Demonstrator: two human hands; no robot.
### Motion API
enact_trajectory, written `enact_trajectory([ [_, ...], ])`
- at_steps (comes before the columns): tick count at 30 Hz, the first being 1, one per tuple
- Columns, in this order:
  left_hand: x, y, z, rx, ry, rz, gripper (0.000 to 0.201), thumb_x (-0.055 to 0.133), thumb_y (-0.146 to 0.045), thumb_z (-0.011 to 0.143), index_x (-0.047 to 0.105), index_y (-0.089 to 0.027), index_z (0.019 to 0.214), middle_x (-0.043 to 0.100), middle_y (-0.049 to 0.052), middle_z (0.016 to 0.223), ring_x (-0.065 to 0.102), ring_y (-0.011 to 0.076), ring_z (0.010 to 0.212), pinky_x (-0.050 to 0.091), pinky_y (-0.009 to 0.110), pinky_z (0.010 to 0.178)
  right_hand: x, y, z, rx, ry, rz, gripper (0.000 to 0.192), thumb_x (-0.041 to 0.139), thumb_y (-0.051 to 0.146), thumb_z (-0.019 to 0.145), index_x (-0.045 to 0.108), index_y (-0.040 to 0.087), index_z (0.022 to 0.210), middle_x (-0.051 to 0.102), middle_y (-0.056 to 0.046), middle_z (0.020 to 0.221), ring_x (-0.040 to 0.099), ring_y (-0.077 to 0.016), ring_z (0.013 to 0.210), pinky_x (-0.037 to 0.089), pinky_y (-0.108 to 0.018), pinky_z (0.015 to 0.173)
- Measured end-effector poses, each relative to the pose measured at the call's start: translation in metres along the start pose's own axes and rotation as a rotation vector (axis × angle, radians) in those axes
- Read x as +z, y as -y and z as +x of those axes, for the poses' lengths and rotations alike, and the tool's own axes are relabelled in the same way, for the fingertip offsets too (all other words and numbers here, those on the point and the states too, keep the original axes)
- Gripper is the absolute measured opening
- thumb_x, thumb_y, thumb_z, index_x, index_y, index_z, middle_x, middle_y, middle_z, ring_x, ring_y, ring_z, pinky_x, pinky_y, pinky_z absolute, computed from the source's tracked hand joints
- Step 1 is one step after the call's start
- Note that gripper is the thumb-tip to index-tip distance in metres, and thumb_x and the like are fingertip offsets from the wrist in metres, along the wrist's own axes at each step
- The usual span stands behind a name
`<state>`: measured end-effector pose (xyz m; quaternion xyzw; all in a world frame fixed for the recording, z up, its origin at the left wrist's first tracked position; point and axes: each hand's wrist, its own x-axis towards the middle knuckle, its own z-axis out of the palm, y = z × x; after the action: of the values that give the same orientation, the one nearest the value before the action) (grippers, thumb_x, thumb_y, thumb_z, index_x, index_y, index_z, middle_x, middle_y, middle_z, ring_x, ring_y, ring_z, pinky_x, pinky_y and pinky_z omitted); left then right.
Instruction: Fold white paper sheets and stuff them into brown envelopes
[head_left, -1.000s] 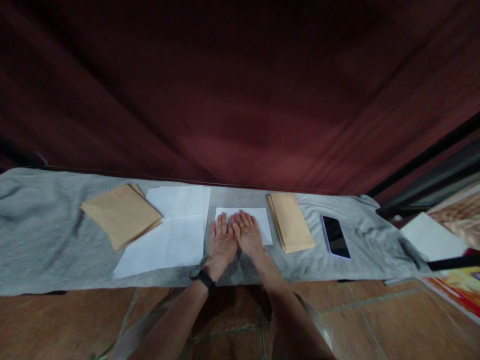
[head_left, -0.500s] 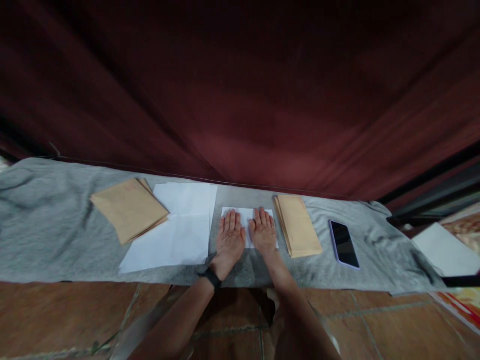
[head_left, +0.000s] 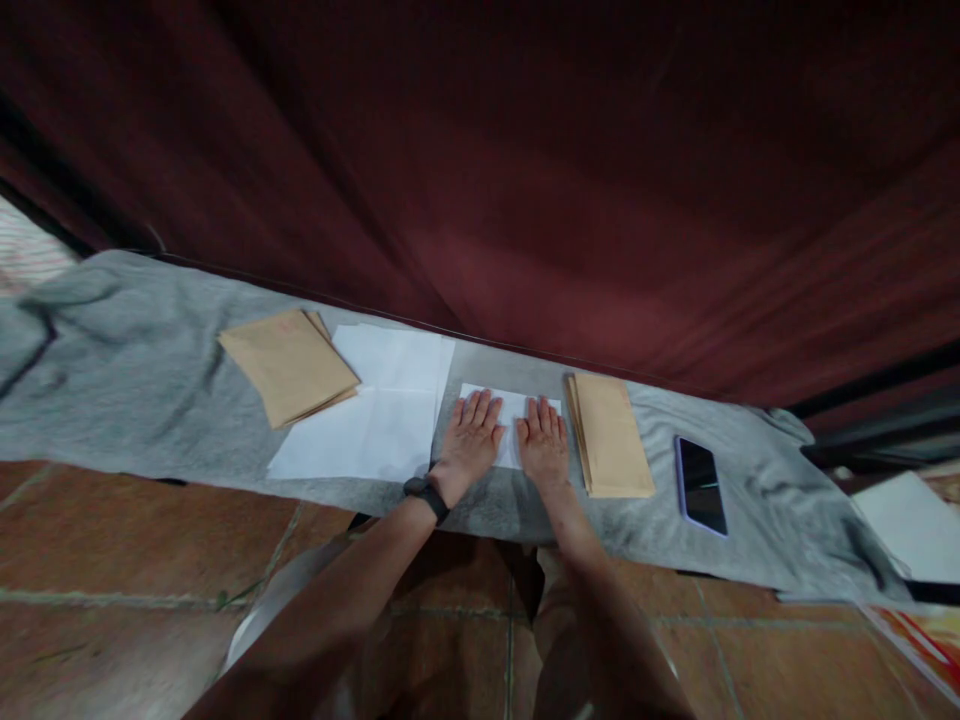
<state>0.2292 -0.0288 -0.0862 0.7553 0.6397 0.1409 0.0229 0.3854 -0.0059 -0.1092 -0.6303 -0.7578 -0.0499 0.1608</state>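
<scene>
Both hands (left [head_left: 471, 440], right [head_left: 543, 447]) flat on folded paper [head_left: 512, 410]

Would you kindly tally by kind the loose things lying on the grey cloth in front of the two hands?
Stacks of tan paper envelopes: 2, one far left, one beside the right hand
White paper items: 2, the large unfolded sheets and the small folded sheet under both hands
Black-screened phone: 1
Total: 5
</scene>
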Motion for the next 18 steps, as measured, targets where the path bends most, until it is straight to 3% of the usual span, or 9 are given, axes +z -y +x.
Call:
enact_trajectory([
  [6, -0.010, -0.002, -0.008, -0.021, 0.025, 0.021, 0.053, 0.036, -0.035, 0.103, 0.042, -0.017, 0.153, 0.033, 0.011, 0.163, 0.026, 0.0288, 0.152, 0.017, 0.051, 0.125, 0.000, -0.006, -0.009, -0.004, -0.023, -0.014, 0.056, 0.032, 0.038, 0.106, 0.039, 0.009, 0.154, 0.039, -0.021, 0.157, 0.040, -0.0316, 0.144, 0.032, -0.050, 0.116],
  [12, -0.016, -0.015, -0.014, 0.097, 0.055, 0.152, 0.053, 0.029, -0.023, 0.102, 0.045, -0.005, 0.149, 0.040, 0.016, 0.159, 0.025, 0.0293, 0.153, 0.012, 0.051, 0.127, -0.003, -0.009, -0.014, -0.007, -0.056, 0.002, 0.056, 0.033, 0.037, 0.106, 0.041, 0.007, 0.152, 0.041, -0.021, 0.157, 0.041, -0.0323, 0.143, 0.034, -0.051, 0.116],
  [18, -0.019, -0.025, -0.017, 0.134, 0.081, 0.124, 0.055, 0.029, -0.009, 0.095, 0.046, 0.001, 0.147, 0.043, 0.022, 0.156, 0.028, 0.0281, 0.151, 0.012, 0.049, 0.128, -0.012, -0.001, -0.013, -0.081, -0.005, 0.060, 0.055, 0.029, 0.034, 0.106, 0.037, 0.009, 0.154, 0.036, -0.018, 0.160, 0.032, -0.0272, 0.149, 0.028, -0.050, 0.119],
])
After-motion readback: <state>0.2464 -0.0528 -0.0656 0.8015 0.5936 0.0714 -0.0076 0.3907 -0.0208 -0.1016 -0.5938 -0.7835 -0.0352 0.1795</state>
